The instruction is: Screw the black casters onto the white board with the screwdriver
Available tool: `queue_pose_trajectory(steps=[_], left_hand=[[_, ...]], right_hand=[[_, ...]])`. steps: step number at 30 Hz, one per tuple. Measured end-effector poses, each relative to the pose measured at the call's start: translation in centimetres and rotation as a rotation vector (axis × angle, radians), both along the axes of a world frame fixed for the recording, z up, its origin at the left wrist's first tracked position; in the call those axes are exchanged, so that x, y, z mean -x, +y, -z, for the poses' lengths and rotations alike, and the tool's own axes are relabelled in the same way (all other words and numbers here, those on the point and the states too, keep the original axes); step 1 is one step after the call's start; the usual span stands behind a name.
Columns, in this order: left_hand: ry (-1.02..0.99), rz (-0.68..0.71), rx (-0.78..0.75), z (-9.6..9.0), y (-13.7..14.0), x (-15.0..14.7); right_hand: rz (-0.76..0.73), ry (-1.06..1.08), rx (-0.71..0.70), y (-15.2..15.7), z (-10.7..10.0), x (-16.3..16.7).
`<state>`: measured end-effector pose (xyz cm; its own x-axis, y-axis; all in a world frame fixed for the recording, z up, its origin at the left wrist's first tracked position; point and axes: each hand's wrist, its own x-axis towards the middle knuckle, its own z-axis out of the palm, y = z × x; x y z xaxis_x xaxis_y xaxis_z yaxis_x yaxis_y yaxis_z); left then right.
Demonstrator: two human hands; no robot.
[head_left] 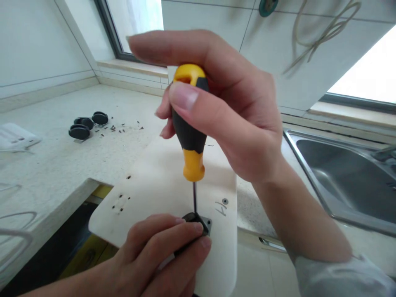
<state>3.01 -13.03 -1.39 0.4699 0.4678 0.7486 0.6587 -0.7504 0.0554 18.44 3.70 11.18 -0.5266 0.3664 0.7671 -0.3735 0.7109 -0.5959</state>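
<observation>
My right hand [238, 99] is wrapped round a yellow and black screwdriver [194, 165], its index finger stretched out over the handle's top. The screwdriver stands upright, its shaft running down to a black caster wheel [190, 217] on a metal mounting plate [208, 222]. Its tip is hidden behind the caster. Closed over that caster, my left hand [163, 251] presses it against a white board [161, 173]. The board has several small holes at left and one screw [225, 201] beside a pencil mark at right.
Several black casters [79, 131] and scattered screws [114, 128] lie on the speckled countertop [130, 99] at left. A white device [17, 136] sits at the far left. To the right is a steel sink [309, 165]. An opening [40, 264] gapes below the counter at lower left.
</observation>
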Motion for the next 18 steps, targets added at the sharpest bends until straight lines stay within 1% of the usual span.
queue_pose_trajectory(steps=[2,5,7,8,9,11,13,14,16,18], left_hand=[[0.010,0.001,0.001,-0.1,0.1,0.1],[0.004,0.018,-0.023,-0.1,0.4,0.0],[-0.018,0.028,-0.040,0.0,0.6,-0.1],[-0.028,0.028,-0.043,0.1,0.6,-0.1],[-0.030,0.026,-0.041,0.2,0.6,-0.1],[-0.022,0.023,-0.016,0.3,0.6,-0.1],[-0.024,0.033,-0.005,0.4,0.6,0.0],[-0.042,0.036,-0.013,0.4,0.5,0.0],[-0.055,0.040,-0.029,0.3,0.5,0.1],[-0.037,0.037,-0.036,0.4,0.5,0.1]], right_hand=[[0.020,-0.051,0.037,-0.1,0.0,-0.2],[0.169,-0.076,0.096,-1.0,0.0,-0.1],[0.255,-0.071,0.191,-1.5,0.0,0.0],[0.259,-0.053,0.240,-1.6,-0.1,0.1],[0.225,-0.022,0.277,-1.7,-0.2,0.2],[0.069,0.034,0.339,-1.7,-0.5,0.2],[-0.097,0.042,0.392,-1.8,-1.1,0.0],[-0.132,0.031,0.415,-1.9,-1.3,-0.1],[-0.102,0.015,0.399,-2.0,-1.6,-0.2],[0.001,0.020,0.345,-2.2,-1.6,-0.2]])
